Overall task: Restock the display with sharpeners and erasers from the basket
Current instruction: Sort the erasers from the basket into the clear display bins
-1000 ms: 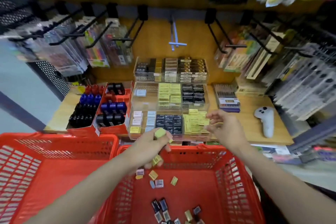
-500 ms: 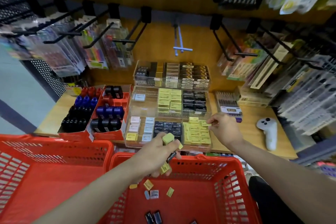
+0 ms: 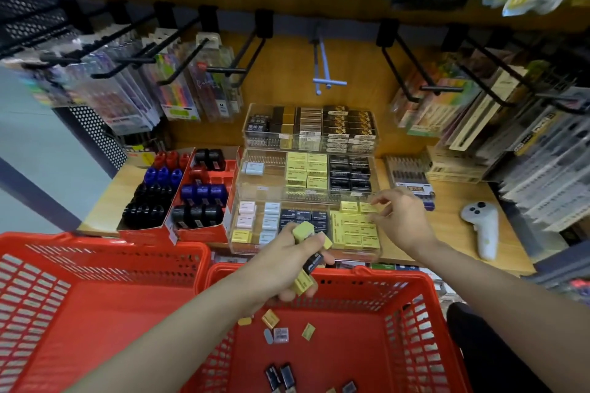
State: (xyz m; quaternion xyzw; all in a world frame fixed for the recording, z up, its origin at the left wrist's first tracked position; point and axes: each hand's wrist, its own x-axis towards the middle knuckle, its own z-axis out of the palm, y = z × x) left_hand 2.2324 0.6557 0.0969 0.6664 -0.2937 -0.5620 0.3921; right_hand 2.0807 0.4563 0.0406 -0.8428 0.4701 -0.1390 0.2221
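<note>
- Left hand (image 3: 287, 260): held above the far rim of the right-hand red basket (image 3: 424, 306), fingers curled tight round a clutch of small erasers (image 3: 303, 230): several yellow ones and one dark one, their ends sticking out of the fist.
- Right hand (image 3: 400, 222): held over the front tier of the clear display (image 3: 306, 175), fingers loosely bent with thumb and forefinger tips close together above the yellow erasers in the display (image 3: 354, 226). Whether anything is pinched between them cannot be told.
- Both hands are apart, the left nearer the camera.
- Basket floor: loose erasers (image 3: 281, 329) lie scattered below the left hand, yellow, pale and grey; dark ones lie nearer the camera.
- A second red basket (image 3: 95, 265) stands just beside the first, to its left.
- Display: tiered clear compartments on the wooden surface (image 3: 453, 233), holding yellow, dark and pale erasers.
- Left of the display: red cartons of sharpeners (image 3: 178, 195), in red, blue and black rows.
- Right of the display: a white controller (image 3: 482, 226) lies on the surface.
- Behind: hooks hung with packaged pens (image 3: 178, 86).
</note>
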